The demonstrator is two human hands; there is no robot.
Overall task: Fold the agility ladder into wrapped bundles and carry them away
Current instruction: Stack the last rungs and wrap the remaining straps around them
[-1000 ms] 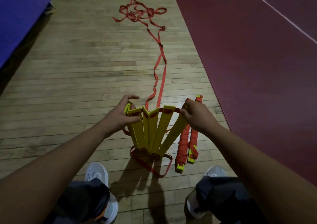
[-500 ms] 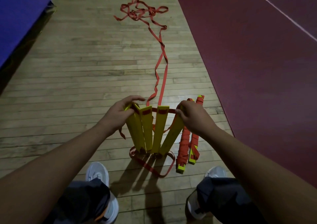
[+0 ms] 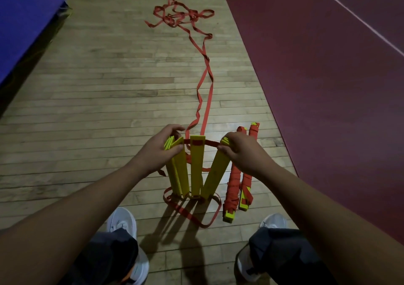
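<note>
Our left hand (image 3: pixel 162 151) grips the stacked rungs (image 3: pixel 179 175), our right hand (image 3: pixel 240 153) pinches the leaning rung (image 3: pixel 215 175), and one upright middle rung (image 3: pixel 196 164) stands between them.

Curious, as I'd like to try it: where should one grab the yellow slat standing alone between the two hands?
Probably its top end, pinched from above across the flat faces. The yellow slat stands upright with its top free between the left hand and right hand; its foot sits among strap loops.
</note>
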